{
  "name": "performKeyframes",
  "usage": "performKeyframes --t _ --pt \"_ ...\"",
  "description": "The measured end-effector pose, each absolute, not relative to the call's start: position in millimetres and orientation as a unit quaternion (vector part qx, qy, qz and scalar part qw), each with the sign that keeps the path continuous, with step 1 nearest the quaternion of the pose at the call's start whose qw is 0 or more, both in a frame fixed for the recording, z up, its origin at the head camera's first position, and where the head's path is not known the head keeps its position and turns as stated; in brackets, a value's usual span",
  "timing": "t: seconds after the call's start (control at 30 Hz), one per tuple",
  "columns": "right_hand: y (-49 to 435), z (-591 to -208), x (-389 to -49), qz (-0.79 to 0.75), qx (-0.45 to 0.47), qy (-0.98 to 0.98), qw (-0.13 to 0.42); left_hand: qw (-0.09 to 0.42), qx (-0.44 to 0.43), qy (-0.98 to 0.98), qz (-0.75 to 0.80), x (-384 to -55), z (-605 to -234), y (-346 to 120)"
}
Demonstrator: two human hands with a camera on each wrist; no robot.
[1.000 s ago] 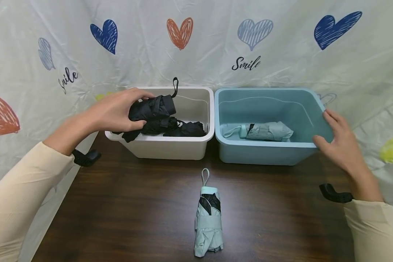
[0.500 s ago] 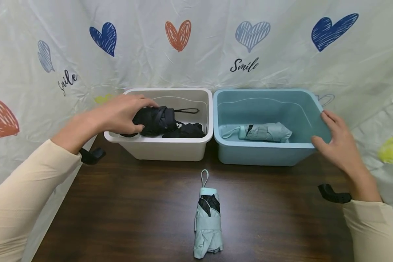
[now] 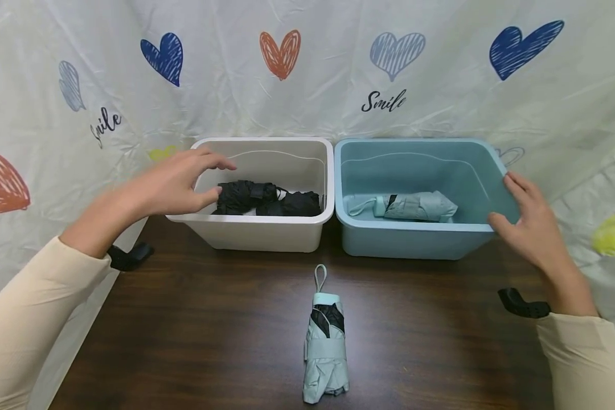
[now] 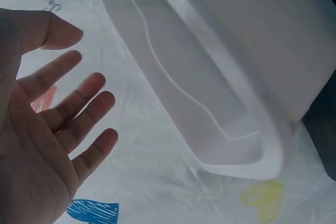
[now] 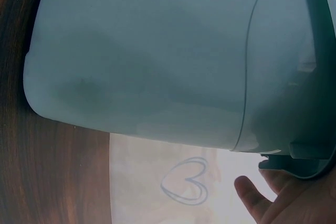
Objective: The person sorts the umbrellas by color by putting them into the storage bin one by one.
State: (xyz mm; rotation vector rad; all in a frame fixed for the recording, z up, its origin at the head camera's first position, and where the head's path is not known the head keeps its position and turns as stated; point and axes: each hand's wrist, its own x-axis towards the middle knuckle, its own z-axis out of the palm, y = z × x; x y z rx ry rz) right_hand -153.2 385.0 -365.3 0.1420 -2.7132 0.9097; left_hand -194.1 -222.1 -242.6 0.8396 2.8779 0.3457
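My left hand (image 3: 176, 179) is over the left end of the white bin (image 3: 266, 233), its fingers spread with nothing between them. In the left wrist view the palm faces the bin, apart from its rim. Inside that bin lie folded black umbrellas (image 3: 243, 196), partly hidden by the front wall and my left thumb. My right hand (image 3: 530, 222) holds the rim of the blue bin (image 3: 405, 242) at its right end. One folded light green umbrella (image 3: 420, 206) lies in the blue bin. Another light green umbrella (image 3: 326, 353) lies on the table, its strap loop pointing at the bins.
The two bins stand side by side at the back of the dark wooden table (image 3: 210, 324). Behind them hangs a white sheet (image 3: 328, 62) printed with hearts. A black band piece (image 3: 524, 303) shows at my right wrist.
My left hand lowered a folded black umbrella into the white bin, let it go and drew back up and left. The right hand has stayed on the blue bin.
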Motion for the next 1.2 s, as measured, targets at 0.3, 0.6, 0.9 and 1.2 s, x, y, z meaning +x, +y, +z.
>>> performKeyframes --t 0.3,0.6,0.9,1.2 --pt "385.9 -368.0 -153.5 0.32 0.044 -0.937 0.137 0.034 0.271 0.948 0.164 -182.7 -260.0 -228.9" --pt "385.1 -367.5 -154.4 0.318 0.041 -0.938 0.133 0.007 0.254 0.948 0.191 -167.4 -258.0 -229.2" --pt "385.9 -365.5 -156.7 0.319 0.045 -0.938 0.132 -0.007 0.237 0.954 0.186 -151.8 -259.5 -228.5" --pt "385.0 -367.0 -154.9 0.316 0.053 -0.936 0.143 -0.007 0.221 0.956 0.195 -135.2 -259.2 -224.0"
